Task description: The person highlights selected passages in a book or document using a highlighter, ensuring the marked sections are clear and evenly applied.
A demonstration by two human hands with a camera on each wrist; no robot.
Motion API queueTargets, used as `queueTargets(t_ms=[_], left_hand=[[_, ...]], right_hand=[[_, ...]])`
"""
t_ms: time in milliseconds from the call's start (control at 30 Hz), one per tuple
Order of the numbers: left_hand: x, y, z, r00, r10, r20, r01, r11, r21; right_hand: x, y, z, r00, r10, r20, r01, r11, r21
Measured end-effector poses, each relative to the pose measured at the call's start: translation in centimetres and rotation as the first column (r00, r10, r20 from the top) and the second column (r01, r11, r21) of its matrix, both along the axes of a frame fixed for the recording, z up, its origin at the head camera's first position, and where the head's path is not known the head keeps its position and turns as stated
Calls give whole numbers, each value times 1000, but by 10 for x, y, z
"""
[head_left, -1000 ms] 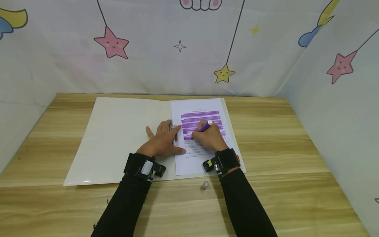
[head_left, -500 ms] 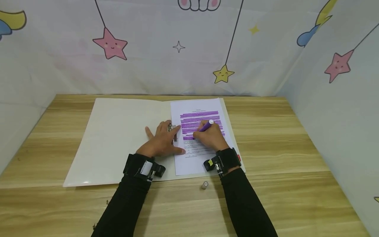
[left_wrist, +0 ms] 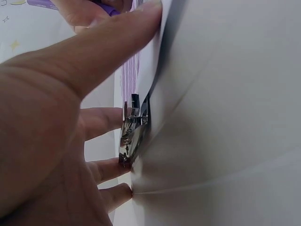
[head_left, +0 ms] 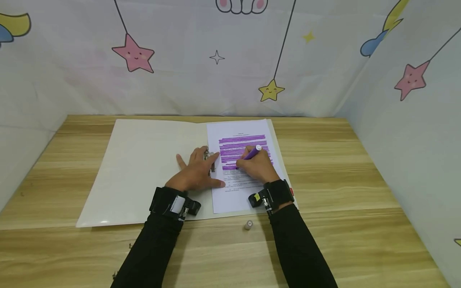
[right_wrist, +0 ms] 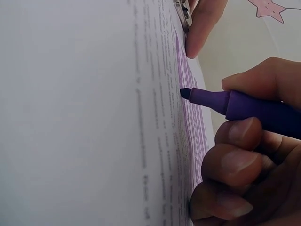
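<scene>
My right hand (head_left: 257,166) grips a purple highlighter (right_wrist: 211,99), its dark chisel tip touching a line of print on the white sheet (head_left: 230,202). Purple strokes cover the lines in the sheet's upper half; the lines below are plain black print. With fingers spread, my left hand (head_left: 196,172) rests across the fold of an open white folder (head_left: 144,172), thumb and index finger on the sheet's left edge. Under those fingers shows the folder's metal clip (left_wrist: 134,129), partly hidden in the head view.
A small greyish pen cap (head_left: 248,225) stands on the wooden table (head_left: 342,240) just in front of the folder. Behind the table hangs a white cloth wall (head_left: 180,88) printed with stars, and more of it closes off both sides.
My right hand has slid the highlighter slightly to the right along the same line of print. The left hand stays in place on the sheet.
</scene>
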State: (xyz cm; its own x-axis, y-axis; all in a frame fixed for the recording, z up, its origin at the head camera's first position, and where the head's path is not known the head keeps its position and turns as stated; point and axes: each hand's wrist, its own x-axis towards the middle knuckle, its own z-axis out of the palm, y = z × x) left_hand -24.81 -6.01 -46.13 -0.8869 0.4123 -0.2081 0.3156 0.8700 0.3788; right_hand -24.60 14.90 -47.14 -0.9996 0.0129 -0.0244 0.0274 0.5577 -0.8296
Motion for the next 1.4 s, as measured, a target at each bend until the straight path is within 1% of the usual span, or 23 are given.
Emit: queueTargets(t_ms=[100, 267, 433, 633, 967, 1167, 1400], left_hand=[[-1, 0, -1, 1000, -2, 0, 2, 1000, 5], [-1, -1, -1, 1000, 1, 1, -1, 1000, 0], [0, 0, 0, 1000, 1, 5, -1, 1000, -1], [-1, 0, -1, 1000, -1, 4, 1, 1000, -6], [-2, 0, -1, 1000, -2, 0, 2, 1000, -6], [-1, 0, -1, 1000, -3, 9, 3, 1000, -12], [-2, 0, -1, 1000, -5, -3, 5, 1000, -2]], right_hand=[[0, 1, 1, 1000, -6, 5, 6, 1000, -1], [-1, 2, 2, 1000, 12, 12, -12, 1000, -7], [-2, 6, 0, 1000, 13, 9, -12, 1000, -1], [-3, 8, -1, 1000, 18, 19, -18, 1000, -6], [-3, 9, 3, 1000, 21, -13, -21, 1000, 12], [-2, 10, 4, 1000, 27, -12, -27, 999, 26], [-3, 13, 3, 1000, 1, -3, -1, 1000, 23]])
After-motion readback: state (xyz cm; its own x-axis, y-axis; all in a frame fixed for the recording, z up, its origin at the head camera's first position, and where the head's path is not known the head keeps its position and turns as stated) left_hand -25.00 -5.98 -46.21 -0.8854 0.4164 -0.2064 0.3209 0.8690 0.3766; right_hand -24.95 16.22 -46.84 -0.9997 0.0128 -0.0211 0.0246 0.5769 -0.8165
